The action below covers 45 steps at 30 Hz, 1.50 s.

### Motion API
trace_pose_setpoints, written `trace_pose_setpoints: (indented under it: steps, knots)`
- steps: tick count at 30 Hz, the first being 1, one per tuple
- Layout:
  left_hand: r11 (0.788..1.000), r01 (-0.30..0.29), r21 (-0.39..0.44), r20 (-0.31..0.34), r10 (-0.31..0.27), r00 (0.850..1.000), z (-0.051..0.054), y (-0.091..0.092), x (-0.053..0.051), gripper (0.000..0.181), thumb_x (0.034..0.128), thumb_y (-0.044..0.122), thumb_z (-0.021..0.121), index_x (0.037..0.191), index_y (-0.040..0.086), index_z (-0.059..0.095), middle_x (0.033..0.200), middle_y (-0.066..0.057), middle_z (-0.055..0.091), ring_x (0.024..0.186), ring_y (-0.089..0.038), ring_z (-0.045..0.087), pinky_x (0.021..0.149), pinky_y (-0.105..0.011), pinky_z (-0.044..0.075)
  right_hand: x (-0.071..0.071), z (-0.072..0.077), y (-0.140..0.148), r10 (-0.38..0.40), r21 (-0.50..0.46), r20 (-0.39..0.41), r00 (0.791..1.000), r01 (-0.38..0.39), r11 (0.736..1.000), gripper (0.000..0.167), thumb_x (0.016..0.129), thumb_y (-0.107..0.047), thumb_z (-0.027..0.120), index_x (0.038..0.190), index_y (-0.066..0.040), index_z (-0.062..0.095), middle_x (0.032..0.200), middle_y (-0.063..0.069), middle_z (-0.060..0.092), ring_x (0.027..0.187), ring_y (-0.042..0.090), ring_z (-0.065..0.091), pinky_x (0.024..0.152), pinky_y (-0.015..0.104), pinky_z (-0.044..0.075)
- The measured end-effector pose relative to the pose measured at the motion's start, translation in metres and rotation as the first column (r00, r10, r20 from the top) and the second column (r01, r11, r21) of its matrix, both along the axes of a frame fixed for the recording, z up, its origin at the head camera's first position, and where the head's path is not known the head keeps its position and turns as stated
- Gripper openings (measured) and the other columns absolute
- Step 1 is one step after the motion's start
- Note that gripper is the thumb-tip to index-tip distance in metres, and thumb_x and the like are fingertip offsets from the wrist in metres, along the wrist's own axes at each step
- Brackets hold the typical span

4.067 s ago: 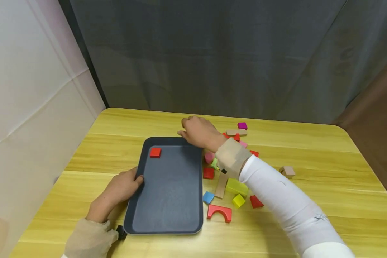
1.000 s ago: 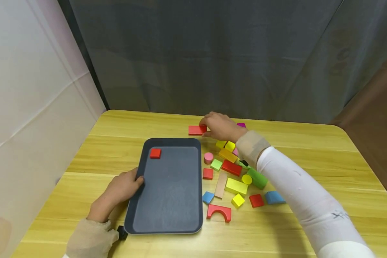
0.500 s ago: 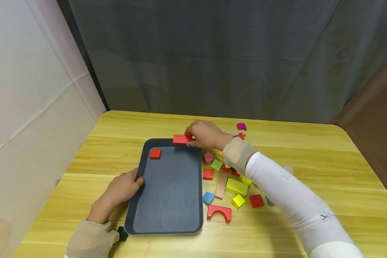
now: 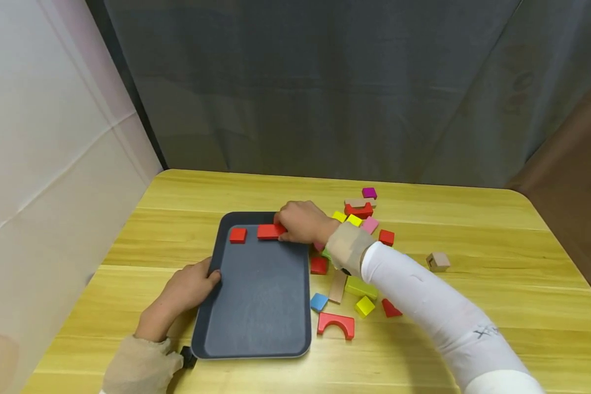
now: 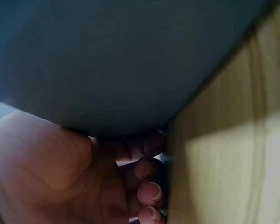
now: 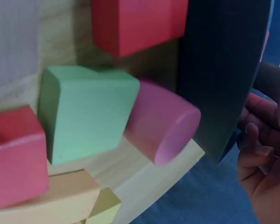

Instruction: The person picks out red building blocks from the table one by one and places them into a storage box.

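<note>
The long red block (image 4: 268,231) has just come in over the far edge of the tray (image 4: 256,295). A moment ago it was above that edge; now it is inside, at the far end, just right of the small red block (image 4: 238,235). The two do not touch. So two red blocks now sit side by side in the tray, though I cannot tell if the long one lies flat on the bottom yet. The right hand (image 4: 302,221) pinches its right end. The left hand (image 4: 189,283) stays on the tray's left side and grips it, thumb over the rim.

The table (image 4: 497,328) is yellow wood with stripes. Right of the tray lie many blocks. A red arch (image 4: 336,319) is nearest, with a blue block (image 4: 319,302) and a yellow cube (image 4: 365,306) close by. A purple block (image 4: 369,192) is far back, and a plain wood block (image 4: 438,261) is off to the right. Close to the tray's right side, a pink round block (image 6: 165,123) is next to a green block (image 6: 93,114).

A dark grey curtain (image 4: 325,93) hangs behind the table. White cloth (image 4: 54,137) is on the left, brown cloth (image 4: 576,180) on the right.
</note>
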<state>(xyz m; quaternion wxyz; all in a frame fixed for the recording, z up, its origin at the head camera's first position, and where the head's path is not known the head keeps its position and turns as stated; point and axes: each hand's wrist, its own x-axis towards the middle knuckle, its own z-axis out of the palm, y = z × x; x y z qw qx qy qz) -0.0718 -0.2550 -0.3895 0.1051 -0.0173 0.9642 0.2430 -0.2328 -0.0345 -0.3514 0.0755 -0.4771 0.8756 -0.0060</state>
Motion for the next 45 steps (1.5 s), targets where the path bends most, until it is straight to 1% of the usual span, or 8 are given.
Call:
trace_pose_setpoints:
  steps: [4,8,16,21,33,38,42,45]
  knots:
    - [1.0,-0.005,-0.003,0.004,0.005,1.0,0.0,0.0,0.001,0.042,0.0971,0.019,0.045,0.128,-0.008,0.05,0.104,-0.025,0.064,0.088,-0.037,0.062,0.074,-0.053,0.046,0.004,-0.003,-0.003,0.02,0.006,-0.025,0.999,-0.02,1.0,0.026,0.086,-0.033,0.07,0.102,-0.012,0.071,0.085,-0.002,0.064,0.073,0.014,0.055,0.063,0.028,0.046]
    - [1.0,-0.008,-0.006,0.007,0.008,1.0,0.0,-0.001,0.001,0.042,0.0972,0.019,0.045,0.129,-0.008,0.05,0.103,-0.024,0.064,0.087,-0.036,0.062,0.074,-0.053,0.046,0.006,-0.006,-0.005,0.022,0.004,-0.031,0.999,-0.022,1.0,0.023,0.087,-0.033,0.07,0.098,-0.013,0.07,0.082,-0.003,0.062,0.073,0.014,0.054,0.062,0.029,0.047]
    - [1.0,-0.007,-0.01,0.011,0.007,1.0,0.0,-0.001,0.001,0.043,0.0974,0.02,0.045,0.13,-0.009,0.049,0.106,-0.026,0.063,0.09,-0.038,0.062,0.075,-0.054,0.046,0.008,-0.01,-0.008,0.025,-0.001,-0.037,0.999,-0.025,1.0,0.026,0.086,-0.037,0.07,0.099,-0.014,0.07,0.085,-0.003,0.063,0.076,0.013,0.055,0.064,0.03,0.048]
    - [1.0,-0.01,-0.015,0.018,0.01,1.0,0.001,-0.002,0.002,0.043,0.0974,0.02,0.045,0.13,-0.008,0.049,0.107,-0.026,0.063,0.092,-0.039,0.062,0.076,-0.054,0.046,0.008,-0.011,-0.009,0.017,-0.001,-0.015,1.0,-0.017,1.0,0.029,0.086,-0.038,0.07,0.101,-0.014,0.07,0.086,-0.003,0.063,0.076,0.013,0.054,0.064,0.029,0.047]
    - [1.0,-0.004,-0.012,0.006,0.004,1.0,-0.001,-0.002,-0.001,0.042,0.097,0.019,0.045,0.128,-0.009,0.05,0.105,-0.025,0.063,0.089,-0.037,0.062,0.075,-0.054,0.046,0.007,-0.012,-0.009,0.0,0.034,-0.018,1.0,0.001,0.999,0.033,0.087,-0.037,0.069,0.11,-0.014,0.069,0.098,0.0,0.064,0.083,0.014,0.055,0.07,0.03,0.049]
    - [1.0,0.004,-0.012,0.003,-0.003,1.0,-0.002,-0.002,-0.002,0.042,0.0969,0.019,0.045,0.128,-0.009,0.05,0.104,-0.025,0.063,0.089,-0.038,0.062,0.075,-0.054,0.046,0.006,-0.008,-0.008,-0.02,0.037,-0.015,1.0,0.021,0.999,0.041,0.087,-0.043,0.068,0.115,-0.014,0.068,0.1,0.0,0.063,0.084,0.014,0.055,0.071,0.03,0.049]
    - [1.0,0.004,-0.018,0.002,-0.004,1.0,-0.002,-0.002,-0.003,0.044,0.0974,0.019,0.044,0.13,-0.01,0.048,0.107,-0.027,0.063,0.092,-0.041,0.062,0.076,-0.055,0.046,0.006,0.0,-0.004,-0.028,0.017,-0.032,0.999,0.028,0.999,0.045,0.087,-0.046,0.066,0.119,-0.014,0.066,0.102,0.0,0.064,0.086,0.014,0.057,0.072,0.031,0.049]
    - [1.0,0.002,-0.013,0.007,-0.002,1.0,-0.002,-0.002,-0.003,0.044,0.0978,0.02,0.044,0.131,-0.009,0.048,0.109,-0.027,0.062,0.094,-0.041,0.061,0.078,-0.055,0.046,0.006,0.008,0.001,-0.025,0.005,-0.035,0.999,0.026,1.0,0.045,0.087,-0.044,0.066,0.121,-0.014,0.066,0.107,0.001,0.065,0.09,0.014,0.058,0.075,0.032,0.05]
